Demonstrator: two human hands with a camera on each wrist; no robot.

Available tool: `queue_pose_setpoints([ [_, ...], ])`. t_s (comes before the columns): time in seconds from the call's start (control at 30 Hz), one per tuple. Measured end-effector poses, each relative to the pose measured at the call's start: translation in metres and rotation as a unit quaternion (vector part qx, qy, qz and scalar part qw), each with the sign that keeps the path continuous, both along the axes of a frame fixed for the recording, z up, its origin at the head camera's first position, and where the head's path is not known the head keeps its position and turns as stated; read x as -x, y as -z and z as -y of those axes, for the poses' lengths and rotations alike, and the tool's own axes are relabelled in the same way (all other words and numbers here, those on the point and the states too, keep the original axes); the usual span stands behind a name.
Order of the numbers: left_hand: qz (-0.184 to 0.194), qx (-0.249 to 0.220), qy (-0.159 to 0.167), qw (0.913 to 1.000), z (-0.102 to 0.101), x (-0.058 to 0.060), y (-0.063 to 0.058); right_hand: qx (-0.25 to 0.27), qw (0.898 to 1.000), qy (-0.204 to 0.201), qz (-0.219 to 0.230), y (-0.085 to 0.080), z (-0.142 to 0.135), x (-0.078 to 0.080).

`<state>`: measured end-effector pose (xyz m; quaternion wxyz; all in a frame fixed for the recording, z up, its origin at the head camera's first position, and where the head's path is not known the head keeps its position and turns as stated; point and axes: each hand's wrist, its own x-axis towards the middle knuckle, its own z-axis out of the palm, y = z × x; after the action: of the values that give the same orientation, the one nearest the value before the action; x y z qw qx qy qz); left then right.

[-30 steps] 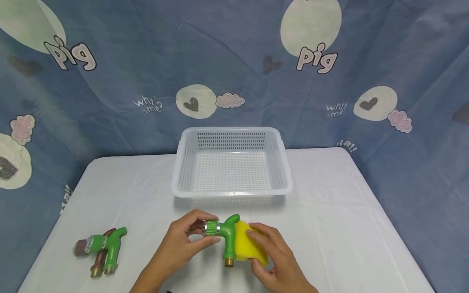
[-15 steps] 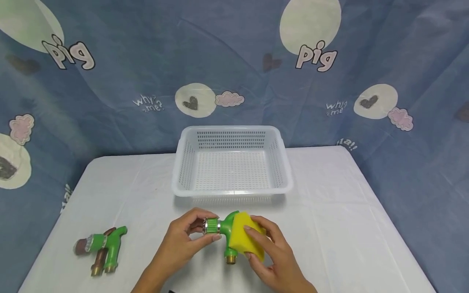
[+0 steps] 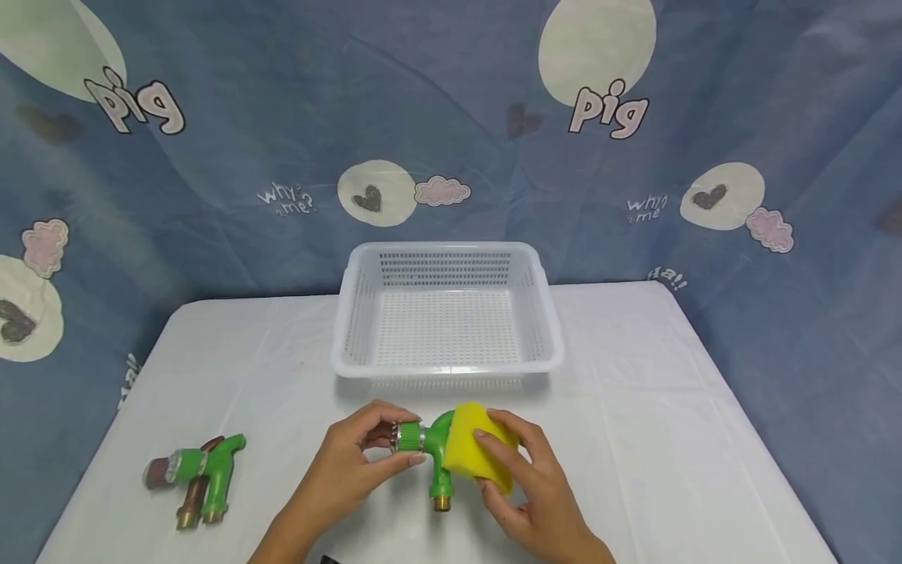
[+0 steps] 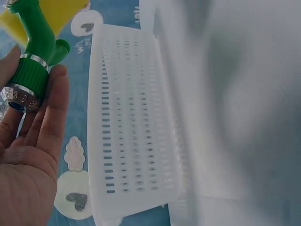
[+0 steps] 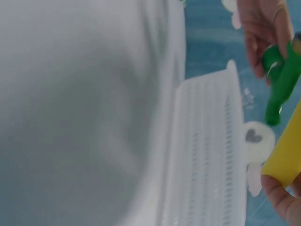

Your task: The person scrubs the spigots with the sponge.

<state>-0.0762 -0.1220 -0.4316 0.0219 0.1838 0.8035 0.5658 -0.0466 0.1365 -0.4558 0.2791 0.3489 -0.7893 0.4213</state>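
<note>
In the head view my left hand (image 3: 345,466) pinches a green faucet (image 3: 438,446) by its ribbed green and silver end. Its brass threaded tip points toward me. A yellow sponge (image 3: 472,446) is held by my right hand (image 3: 539,493), between thumb and fingers. It overlaps the faucet's right side and hides the spout in the head view. From the right wrist, the sponge (image 5: 284,153) appears close to the spout; whether they touch I cannot tell. The left wrist view shows the faucet (image 4: 37,37) between thumb and fingers, with part of the sponge behind it.
A white perforated basket (image 3: 447,370) stands at the table's back, beyond both hands. At the left lie a second green faucet (image 3: 220,474) and a brown faucet (image 3: 193,505), partly overlapping. A blue printed cloth (image 3: 451,94) hangs behind the white table (image 3: 662,439).
The sponge moved left from beside the faucet to over its body, then slightly up and right. My left hand and the faucet stay almost in place.
</note>
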Motion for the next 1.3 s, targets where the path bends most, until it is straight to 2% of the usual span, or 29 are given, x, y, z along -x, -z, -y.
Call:
queue_pose_setpoints([
  [0.13, -0.015, 0.004, 0.021, 0.9997, 0.0, -0.001, 0.003, -0.03, 0.999, -0.017, -0.024, -0.006, 0.008, 0.0],
  [0.3, -0.043, 0.009, 0.026, 0.9987, 0.0, 0.0, 0.003, -0.048, 0.999, 0.019, -0.013, -0.002, 0.005, 0.004],
  [0.47, -0.062, 0.0, 0.053, 0.9967, -0.001, -0.002, 0.002, -0.002, 0.997, 0.036, 0.067, 0.007, -0.008, 0.008],
  [0.53, -0.067, -0.006, 0.062, 0.9958, -0.002, -0.003, 0.001, 0.031, 0.994, 0.038, 0.102, 0.007, -0.013, 0.01],
  [0.6, -0.057, -0.018, 0.063, 0.9962, -0.002, -0.004, -0.001, 0.069, 0.988, 0.038, 0.136, 0.004, -0.016, 0.01],
  [0.67, -0.013, -0.051, 0.056, 0.9971, -0.002, -0.005, -0.004, 0.109, 0.979, 0.026, 0.17, -0.002, -0.017, 0.009],
  [0.73, 0.043, -0.108, 0.046, 0.9921, 0.001, -0.005, -0.006, 0.142, 0.97, 0.005, 0.198, -0.008, -0.015, 0.007],
  [0.77, 0.066, -0.139, 0.04, 0.9874, 0.002, -0.005, -0.006, 0.155, 0.966, -0.008, 0.207, -0.011, -0.013, 0.005],
  [0.83, 0.097, -0.208, 0.04, 0.9725, 0.004, -0.004, -0.006, 0.168, 0.962, -0.032, 0.212, -0.017, -0.008, 0.002],
  [0.87, 0.101, -0.237, 0.044, 0.9652, 0.004, -0.003, -0.006, 0.17, 0.961, -0.04, 0.212, -0.018, -0.006, 0.001],
  [0.93, 0.101, -0.267, 0.049, 0.9571, 0.005, -0.001, -0.005, 0.167, 0.963, -0.049, 0.204, -0.021, -0.001, -0.001],
  [0.97, 0.105, -0.271, 0.049, 0.9556, 0.004, 0.0, -0.005, 0.165, 0.964, -0.051, 0.2, -0.022, 0.001, -0.002],
  [1.03, 0.135, -0.269, 0.039, 0.9529, 0.002, 0.001, -0.004, 0.156, 0.968, -0.048, 0.192, -0.024, 0.004, -0.003],
  [1.1, 0.187, -0.233, 0.019, 0.9542, 0.001, 0.002, -0.003, 0.145, 0.971, -0.04, 0.185, -0.025, 0.007, -0.004],
  [1.13, 0.22, -0.214, 0.011, 0.9517, 0.001, 0.002, -0.002, 0.139, 0.973, -0.037, 0.182, -0.025, 0.007, -0.004],
  [1.17, 0.251, -0.191, 0.006, 0.949, 0.001, 0.003, -0.001, 0.135, 0.973, -0.034, 0.181, -0.025, 0.008, -0.004],
  [1.23, 0.308, -0.156, 0.004, 0.9383, 0.002, 0.005, 0.003, 0.139, 0.971, -0.034, 0.191, -0.025, 0.008, -0.005],
  [1.3, 0.345, -0.135, 0.009, 0.9288, 0.004, 0.007, 0.008, 0.148, 0.967, -0.039, 0.205, -0.02, 0.007, -0.006],
])
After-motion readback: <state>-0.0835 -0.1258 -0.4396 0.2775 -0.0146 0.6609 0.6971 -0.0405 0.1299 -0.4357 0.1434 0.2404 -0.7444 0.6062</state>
